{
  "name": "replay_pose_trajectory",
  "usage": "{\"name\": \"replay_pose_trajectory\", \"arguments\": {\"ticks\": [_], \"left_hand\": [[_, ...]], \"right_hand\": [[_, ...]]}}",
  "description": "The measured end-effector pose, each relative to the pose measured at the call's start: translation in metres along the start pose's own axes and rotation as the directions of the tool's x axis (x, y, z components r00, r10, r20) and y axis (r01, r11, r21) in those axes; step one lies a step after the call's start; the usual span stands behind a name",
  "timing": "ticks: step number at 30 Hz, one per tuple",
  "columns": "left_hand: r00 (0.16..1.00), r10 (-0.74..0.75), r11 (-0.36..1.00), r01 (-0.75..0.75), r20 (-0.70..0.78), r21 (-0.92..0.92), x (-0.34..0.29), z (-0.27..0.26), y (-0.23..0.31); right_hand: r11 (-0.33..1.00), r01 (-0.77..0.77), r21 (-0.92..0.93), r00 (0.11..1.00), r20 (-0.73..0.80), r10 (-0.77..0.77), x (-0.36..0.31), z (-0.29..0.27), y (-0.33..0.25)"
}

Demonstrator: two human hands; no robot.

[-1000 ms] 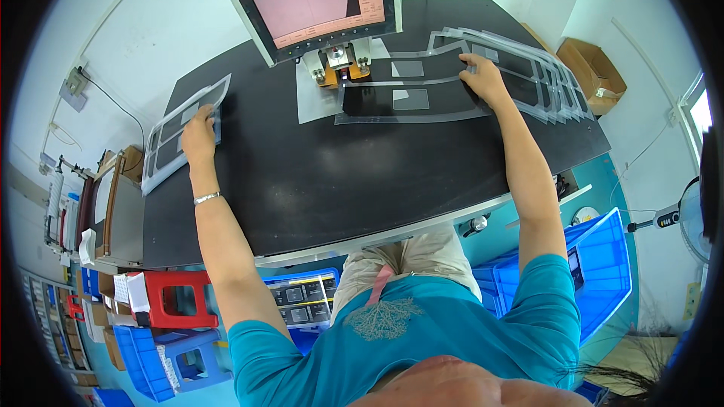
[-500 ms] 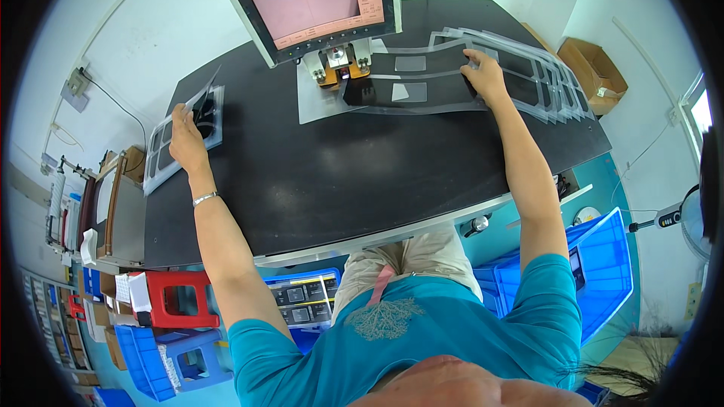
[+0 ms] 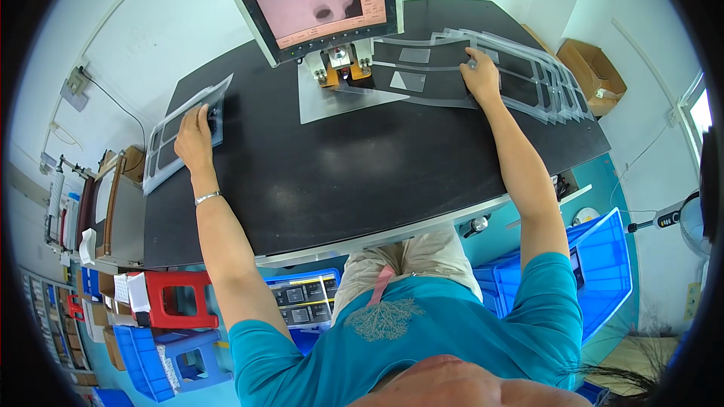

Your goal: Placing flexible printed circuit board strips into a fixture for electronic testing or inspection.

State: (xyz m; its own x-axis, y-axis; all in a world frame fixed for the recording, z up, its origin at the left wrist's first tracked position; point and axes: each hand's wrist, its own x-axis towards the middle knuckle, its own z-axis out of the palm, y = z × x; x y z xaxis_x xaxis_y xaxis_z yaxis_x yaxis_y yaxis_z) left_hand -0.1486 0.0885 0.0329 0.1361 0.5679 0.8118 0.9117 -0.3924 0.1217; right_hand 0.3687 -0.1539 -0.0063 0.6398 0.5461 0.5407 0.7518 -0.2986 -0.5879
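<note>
My left hand (image 3: 194, 139) is at the left of the table, fingers bent together on the edge of a clear plastic sheet with dark panels (image 3: 216, 117), which lies slightly tilted on a stack of similar sheets (image 3: 160, 142). Over on the right, my right hand (image 3: 480, 79) pinches a long clear-edged sheet with dark panels (image 3: 441, 79), thumb and fingertips together. That sheet's left end reaches toward the machine's metal head (image 3: 341, 60), above a pale plate (image 3: 320, 105). Beneath and beyond my right hand, several like sheets (image 3: 554, 79) lie fanned out.
A monitor (image 3: 317, 1) on the machine shows a pinkish picture with dark spots. An open cardboard box (image 3: 592, 68) stands beyond the black table's (image 3: 332, 188) right edge. Blue bins (image 3: 603, 271) and a red stool (image 3: 179, 298) are below table height.
The sheet at my left hand has come down flatter on its stack. The sheet in my right hand has shifted right and back from the machine head. Dark shapes now appear on the monitor.
</note>
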Motion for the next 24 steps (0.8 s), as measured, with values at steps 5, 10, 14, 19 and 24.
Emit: {"name": "replay_pose_trajectory", "arguments": {"ticks": [5,10,14,19,24], "left_hand": [[1.0,0.019,0.999,-0.019,-0.021,-0.032,0.0,-0.003,0.004],[0.979,0.149,0.968,-0.173,-0.142,-0.182,0.009,-0.012,0.015],[0.913,0.408,0.855,-0.377,0.012,-0.355,0.001,-0.023,0.081],[0.699,0.686,0.69,-0.538,0.2,-0.484,-0.047,-0.053,0.163],[0.635,0.758,0.589,-0.566,0.15,-0.577,-0.088,-0.061,0.191]], "right_hand": [[1.0,0.015,0.025,1.0,-0.012,-0.015,0.0,-0.002,0.001],[0.997,0.002,0.08,1.0,0.018,-0.003,-0.004,-0.005,-0.005],[0.999,0.036,0.04,0.998,0.045,-0.038,-0.002,-0.007,0.001],[0.986,0.13,-0.109,0.991,0.004,-0.13,0.014,-0.033,0.023],[0.904,-0.117,-0.412,0.993,-0.04,0.11,0.014,-0.071,0.033]]}}
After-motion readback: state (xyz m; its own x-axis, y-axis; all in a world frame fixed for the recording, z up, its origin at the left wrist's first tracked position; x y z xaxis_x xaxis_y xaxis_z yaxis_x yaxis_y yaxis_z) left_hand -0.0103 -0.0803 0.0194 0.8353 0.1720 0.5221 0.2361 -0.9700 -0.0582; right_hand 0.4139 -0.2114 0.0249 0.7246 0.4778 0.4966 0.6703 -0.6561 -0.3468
